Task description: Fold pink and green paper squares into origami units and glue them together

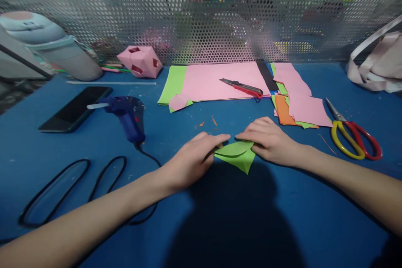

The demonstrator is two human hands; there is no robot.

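A green piece of paper (240, 159) lies on the blue table, its upper edge folded over into a curved flap and one corner pointing toward me. My left hand (196, 159) grips its left end, with the index finger stretched along the top. On the right end my right hand (266, 140) holds the paper, fingers bent and thumb side down on it. Both index fingertips nearly meet above the fold. The undersides of the fingers are hidden. Beyond the hands lie small orange paper scraps (214, 120) and a pink and green cut piece (179, 102).
Left stand a blue glue gun (127, 119) with looped black cord, a phone (75, 109) and a tumbler (59, 50). Behind are a pink paper ball (141, 62), paper sheets (216, 79) and a box cutter (241, 87). Right are paper pieces (309, 111), scissors (354, 136) and a perforated screen (201, 12) behind.
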